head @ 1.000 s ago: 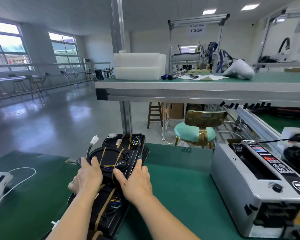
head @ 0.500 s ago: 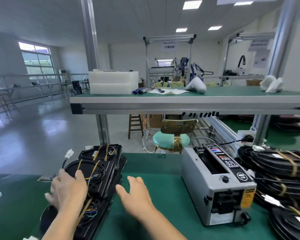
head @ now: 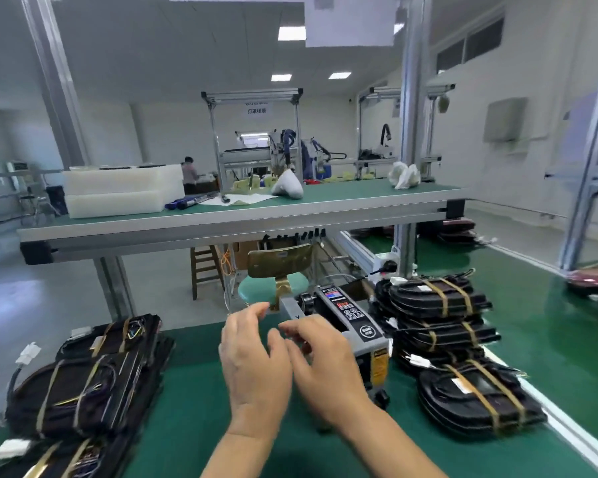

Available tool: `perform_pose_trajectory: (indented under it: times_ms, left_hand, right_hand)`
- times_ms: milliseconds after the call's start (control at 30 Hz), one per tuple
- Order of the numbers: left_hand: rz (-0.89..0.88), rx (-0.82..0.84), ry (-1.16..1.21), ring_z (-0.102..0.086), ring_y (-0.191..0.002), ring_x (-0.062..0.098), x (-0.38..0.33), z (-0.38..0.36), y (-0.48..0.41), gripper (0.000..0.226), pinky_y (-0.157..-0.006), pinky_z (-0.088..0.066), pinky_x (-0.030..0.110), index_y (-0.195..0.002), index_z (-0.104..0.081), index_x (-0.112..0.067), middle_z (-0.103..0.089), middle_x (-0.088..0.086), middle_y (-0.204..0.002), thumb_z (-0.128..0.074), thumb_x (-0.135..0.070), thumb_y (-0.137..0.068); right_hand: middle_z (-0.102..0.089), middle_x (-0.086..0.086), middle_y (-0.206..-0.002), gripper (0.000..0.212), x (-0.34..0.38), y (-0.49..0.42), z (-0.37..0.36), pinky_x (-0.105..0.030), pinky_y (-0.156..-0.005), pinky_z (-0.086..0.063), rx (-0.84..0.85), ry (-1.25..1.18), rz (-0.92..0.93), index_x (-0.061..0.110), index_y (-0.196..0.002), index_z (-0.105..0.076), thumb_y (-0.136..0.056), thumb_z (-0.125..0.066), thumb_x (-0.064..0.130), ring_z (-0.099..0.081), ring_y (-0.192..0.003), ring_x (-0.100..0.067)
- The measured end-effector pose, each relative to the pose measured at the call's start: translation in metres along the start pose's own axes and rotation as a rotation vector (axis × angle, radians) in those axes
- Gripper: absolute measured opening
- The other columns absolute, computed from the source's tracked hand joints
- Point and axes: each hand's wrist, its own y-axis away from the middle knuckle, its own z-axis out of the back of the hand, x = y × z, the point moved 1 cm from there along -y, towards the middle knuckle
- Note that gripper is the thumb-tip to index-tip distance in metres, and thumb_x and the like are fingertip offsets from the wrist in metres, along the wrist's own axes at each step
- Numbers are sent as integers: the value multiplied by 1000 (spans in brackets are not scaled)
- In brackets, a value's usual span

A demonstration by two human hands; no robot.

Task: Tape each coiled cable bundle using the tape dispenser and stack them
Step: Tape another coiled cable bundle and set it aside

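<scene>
A stack of taped black coiled cable bundles (head: 83, 388) lies at the left on the green bench (head: 194, 401). More taped bundles (head: 435, 326) are piled to the right of the grey tape dispenser (head: 346, 315). My left hand (head: 252, 367) and my right hand (head: 321, 363) hover side by side in front of the dispenser, fingers loosely bent. Neither hand holds anything that I can see. My right hand covers the dispenser's front outlet.
An upper shelf (head: 242, 215) with white foam trays (head: 121, 188) spans the bench ahead. A teal stool (head: 273, 284) and a wooden stool (head: 206, 267) stand beyond the bench edge. Another bundle (head: 477, 398) lies at the near right by the bench rail. A person works far off.
Both hands left the left-hand stack and moved right to the front of the tape dispenser. The view swung right, bringing the right-hand bundle pile into sight.
</scene>
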Motion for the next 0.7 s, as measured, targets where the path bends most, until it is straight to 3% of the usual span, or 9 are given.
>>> perform_pose_trajectory:
  times_ms: [233, 367, 433, 533, 633, 700]
  left_hand:
    - [-126, 291, 139, -53, -96, 7, -52, -67, 32, 23, -84, -46, 26, -95, -62, -22, -54, -12, -97, -55, -1, -89]
    - [-105, 478, 125, -52, -95, -3, -62, -104, 48, 32, -80, -40, 13, -92, -55, -34, -54, -15, -100, -52, -3, -92]
    - [-81, 581, 69, -52, -101, -1, -60, -123, 56, 31, -82, -38, 12, -103, -56, -34, -54, -13, -107, -50, -6, -93]
    - [-4, 740, -62, -51, -119, 11, -54, -147, 66, 36, -97, -40, 22, -133, -53, -22, -53, -6, -126, -49, -14, -97]
    - [81, 851, -157, -54, -110, 13, -47, -165, 74, 36, -95, -43, 24, -135, -49, -17, -52, -1, -134, -49, -20, -99]
    - [120, 900, -213, -51, -119, 15, -42, -176, 78, 44, -98, -39, 24, -142, -42, -15, -48, 2, -143, -49, -27, -100]
  right_hand:
    - [-67, 12, -95, 24, -48, 9, 78, -21, -78, -49, -196, 29, -139, 24, -103, -74, -90, -63, 7, -61, -91, -4]
    - [-67, 10, -97, 21, -83, 19, 108, -24, -83, -49, -251, 108, -229, 18, -104, -73, -91, -62, 6, -61, -91, -4]
    - [-66, 8, -101, 23, -103, 24, 119, -22, -85, -48, -257, 160, -276, 15, -109, -72, -91, -61, 7, -61, -94, -8]
    - [-61, 9, -102, 24, -133, 31, 136, -19, -86, -43, -265, 220, -351, 16, -112, -70, -92, -59, 9, -57, -96, -9]
    - [-60, 7, -112, 24, -163, 41, 149, -27, -97, -42, -245, 322, -455, 19, -117, -66, -94, -57, 16, -54, -110, -13]
    - [-59, 7, -124, 31, -183, 47, 156, -32, -107, -37, -210, 424, -530, 21, -126, -62, -96, -55, 25, -49, -122, -15]
